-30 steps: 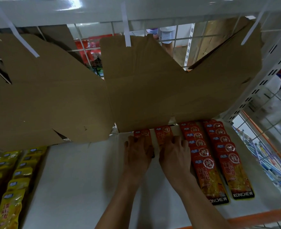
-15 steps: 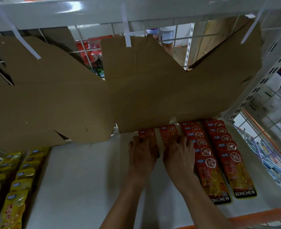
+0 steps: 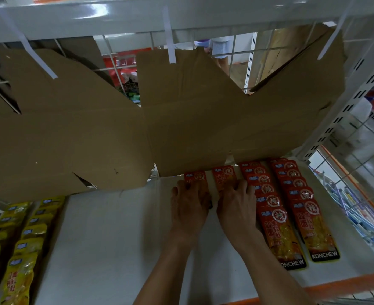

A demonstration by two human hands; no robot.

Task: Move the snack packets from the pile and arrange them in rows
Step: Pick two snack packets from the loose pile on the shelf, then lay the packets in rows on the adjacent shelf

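Far left on the white shelf [image 3: 120,238]: yellow snack packets [image 3: 25,249] in overlapping rows running front to back. Above and behind, flattened cardboard sheets [image 3: 71,133] lean against the wire back panel and hide the rear of the shelf. Centre: my left hand [image 3: 189,210] lies palm down on a red packet [image 3: 196,177], fingers fairly straight and pressing on it; only the packet's top edge shows past my fingertips, right at the cardboard's lower edge. Just beside it, my right hand [image 3: 236,208] lies flat on a second red packet [image 3: 224,176], fingers slightly spread, also pressing, not pinching. The two hands are close, a thin strip of shelf between them. Right of my right hand: two finished rows of red packets [image 3: 291,205], shingled one over the next, front packets reading KONCHEW near the shelf's orange front edge [image 3: 346,285]. My right hand touches the nearer row's side. Far right: wire mesh side panel [image 3: 357,183], blurred goods behind it.
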